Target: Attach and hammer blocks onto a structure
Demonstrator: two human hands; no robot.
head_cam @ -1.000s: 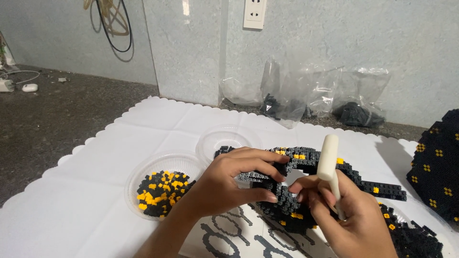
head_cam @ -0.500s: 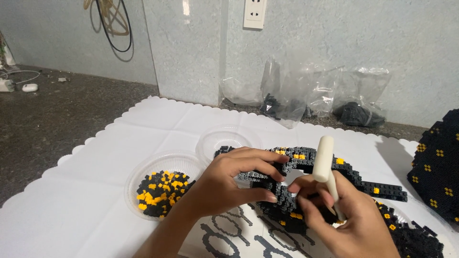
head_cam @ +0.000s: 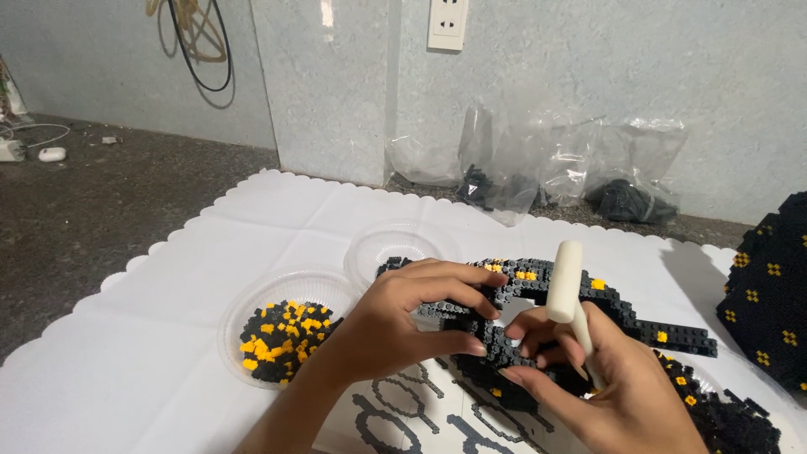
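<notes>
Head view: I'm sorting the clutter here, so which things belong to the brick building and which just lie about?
In use:
left hand on the black brick model
right hand holding the white tool
dish of black and yellow bricks
printed sheet

Lying about:
plastic bags
wall socket
hanging cable

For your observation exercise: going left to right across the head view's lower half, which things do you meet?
Dish of yellow and black bricks → left hand → white mallet in the right hand → black block with yellow dots.
</notes>
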